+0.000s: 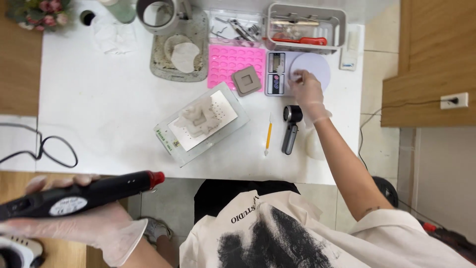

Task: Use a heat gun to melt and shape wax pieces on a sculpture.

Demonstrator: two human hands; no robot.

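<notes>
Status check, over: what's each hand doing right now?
Left hand, gloved, grips black rotary tool off the table's near edge. Right hand, gloved, touches round white scale pan. Nothing blocking either.

A small craft workshop: the white bench (99,109) carries a pink silicone mould (225,62), a digital scale (297,69), a tool tray (305,25) and a plaster-smeared slab (173,59).

A pink silicone mould (235,63) lies on the white worktop (99,109) beside a grey square block (246,80), perhaps plaster; a yellow-handled tool (268,135) lies nearer.
</notes>
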